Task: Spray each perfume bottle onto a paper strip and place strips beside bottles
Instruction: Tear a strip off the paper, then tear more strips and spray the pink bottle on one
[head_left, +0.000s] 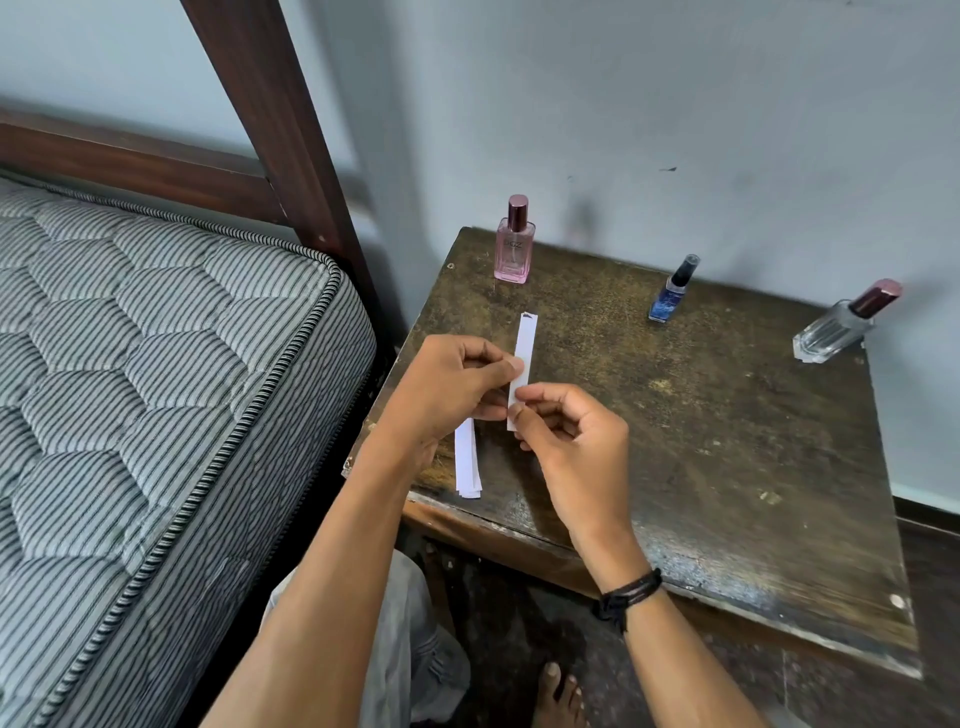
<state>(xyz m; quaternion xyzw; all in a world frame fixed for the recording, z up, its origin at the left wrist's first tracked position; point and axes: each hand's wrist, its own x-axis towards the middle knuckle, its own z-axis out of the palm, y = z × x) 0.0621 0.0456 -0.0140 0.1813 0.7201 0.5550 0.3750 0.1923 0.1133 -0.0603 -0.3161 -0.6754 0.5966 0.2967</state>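
Three perfume bottles stand along the back of a worn dark table (727, 467): a pink bottle (514, 247) at the left, a small blue bottle (672, 293) in the middle, a clear bottle with a maroon cap (844, 325) at the right. A white paper strip (523, 345) is held upright above the table's left part. My left hand (447, 389) pinches its middle from the left. My right hand (571, 441) pinches its lower end. A small stack of white strips (466, 467) lies on the table under my left wrist, partly hidden.
A striped mattress (156, 389) on a dark wooden bed frame (280, 130) lies close to the table's left edge. A grey wall rises right behind the bottles. My knee and bare foot show below the table's front edge.
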